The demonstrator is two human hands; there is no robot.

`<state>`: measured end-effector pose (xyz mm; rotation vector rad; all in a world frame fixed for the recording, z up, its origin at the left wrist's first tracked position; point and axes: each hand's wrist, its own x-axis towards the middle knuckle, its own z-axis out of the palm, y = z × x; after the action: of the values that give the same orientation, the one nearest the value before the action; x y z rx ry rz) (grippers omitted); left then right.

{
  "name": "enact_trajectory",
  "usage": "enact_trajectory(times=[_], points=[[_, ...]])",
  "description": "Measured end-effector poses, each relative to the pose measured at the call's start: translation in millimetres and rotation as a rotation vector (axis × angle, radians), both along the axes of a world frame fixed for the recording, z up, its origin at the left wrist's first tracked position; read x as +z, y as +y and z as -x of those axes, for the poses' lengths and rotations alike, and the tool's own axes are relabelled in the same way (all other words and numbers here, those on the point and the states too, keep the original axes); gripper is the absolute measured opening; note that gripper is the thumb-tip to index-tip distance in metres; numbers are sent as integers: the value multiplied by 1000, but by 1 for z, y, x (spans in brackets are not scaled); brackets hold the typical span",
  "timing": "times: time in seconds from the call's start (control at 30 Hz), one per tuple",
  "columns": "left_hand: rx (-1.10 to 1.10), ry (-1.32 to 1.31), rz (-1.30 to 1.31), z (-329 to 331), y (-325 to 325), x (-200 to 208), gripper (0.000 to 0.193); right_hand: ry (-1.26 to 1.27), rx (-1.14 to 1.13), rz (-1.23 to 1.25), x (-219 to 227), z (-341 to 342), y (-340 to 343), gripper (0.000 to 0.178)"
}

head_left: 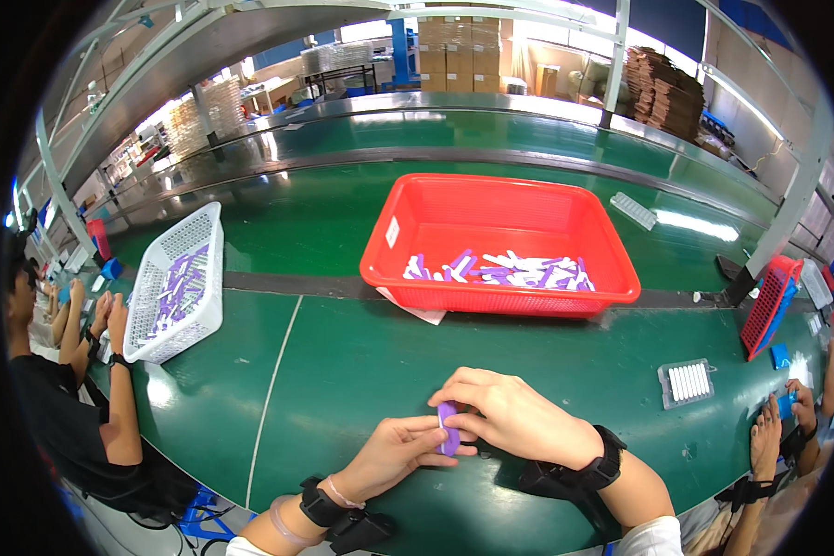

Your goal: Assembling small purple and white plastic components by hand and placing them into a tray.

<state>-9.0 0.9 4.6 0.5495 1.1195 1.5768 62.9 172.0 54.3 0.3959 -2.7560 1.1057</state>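
Observation:
Above the green table (343,361), both my hands hold one small flat purple piece with a white edge (450,435). My left hand (389,454) pinches it from the left between thumb and fingers. From the right and above, my right hand (514,417) closes its fingertips on the same piece. The fingers cover part of it, so its full shape is hidden. Beyond my hands stands a red plastic basket (500,298) with several purple and white stick-shaped pieces lying in its bottom.
A white basket (207,310) with more purple and white pieces stands at the left, near a co-worker (56,398). To the right lies a clear case (687,384) of white sticks. Another co-worker's hands (777,422) hold something blue. A metal post (788,204) rises at the right.

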Motion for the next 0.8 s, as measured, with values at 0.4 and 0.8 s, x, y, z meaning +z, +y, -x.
enact_trajectory(times=[0.4,0.8], points=[[231,11,-40,6,6,-9,31,162,-50,-206,-19,13,-1,15],[208,-49,-56,3,9,-9,29,148,-6,-311,-19,0,-3,23]])
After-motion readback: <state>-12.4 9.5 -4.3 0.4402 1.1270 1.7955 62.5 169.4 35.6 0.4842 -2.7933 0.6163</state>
